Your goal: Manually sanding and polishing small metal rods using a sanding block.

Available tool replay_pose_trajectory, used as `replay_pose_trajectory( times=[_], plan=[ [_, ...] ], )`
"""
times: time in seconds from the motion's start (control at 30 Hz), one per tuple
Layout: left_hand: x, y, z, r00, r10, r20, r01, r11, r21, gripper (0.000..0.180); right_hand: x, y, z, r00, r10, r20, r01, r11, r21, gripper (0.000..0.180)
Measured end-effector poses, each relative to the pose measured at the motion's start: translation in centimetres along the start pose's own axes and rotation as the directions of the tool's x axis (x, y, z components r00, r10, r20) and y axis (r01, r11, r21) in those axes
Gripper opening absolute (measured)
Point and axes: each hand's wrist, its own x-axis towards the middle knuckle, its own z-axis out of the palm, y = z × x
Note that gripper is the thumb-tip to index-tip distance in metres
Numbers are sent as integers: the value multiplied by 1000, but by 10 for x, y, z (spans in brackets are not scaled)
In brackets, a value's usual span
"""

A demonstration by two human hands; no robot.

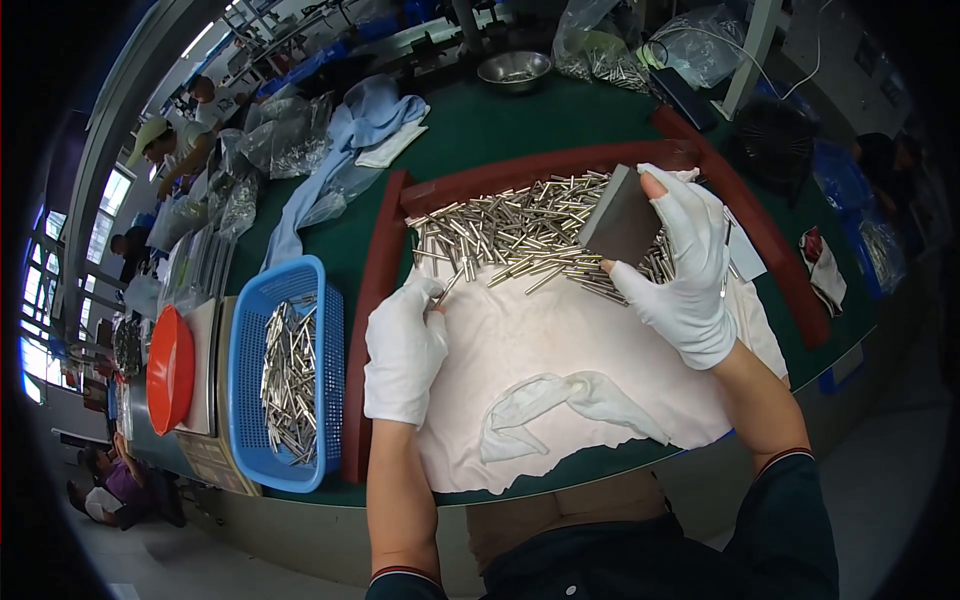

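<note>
A heap of short metal pins point(520, 225) lies on a pale cloth point(540, 340) spread over the bench. My right hand point(685, 275), in a white glove with bare thumb and fingertip showing, grips a flat dark grey block point(625, 222) by its edges, tilted above the heap's right part. Some pins behind the block are hidden. At the heap's left edge is my left hand point(405, 345), also gloved in white. Its fingers are curled, with thumb and finger closed on a metal pin point(451, 285); the glove covers part of this grip.
Dark red rails point(550, 170) border the cloth at left, back and right. To the left stands a blue basket point(235, 400) of pins, beside a red bowl point(170, 370). A crumpled white cloth strip point(535, 400) lies in front. A metal bowl point(514, 70) sits farther back.
</note>
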Motion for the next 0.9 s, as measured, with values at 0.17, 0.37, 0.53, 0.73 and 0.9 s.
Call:
replay_pose_trajectory(
  times=[0.17,0.37,0.53,0.73,0.9],
  plan=[
    [6,6,-1,988,70,-140,-66,997,28,15,4,3,0,999,19,-39,-19,1000,-11,83],
    [9,2,-5,969,133,-208,-104,984,147,11,13,-7,-5,997,-4,-82,7,999,42,81],
    [6,-3,4,995,96,-28,-80,934,348,6,11,-10,-8,987,-84,-139,86,996,11,80],
    [8,-1,-33,854,163,-495,-67,976,206,11,5,-2,-10,983,-146,-114,132,983,-124,81],
    [-3,-24,-80,707,-12,-707,212,957,196,11,7,8,-9,988,-69,-137,61,996,-59,82]
  ],
)
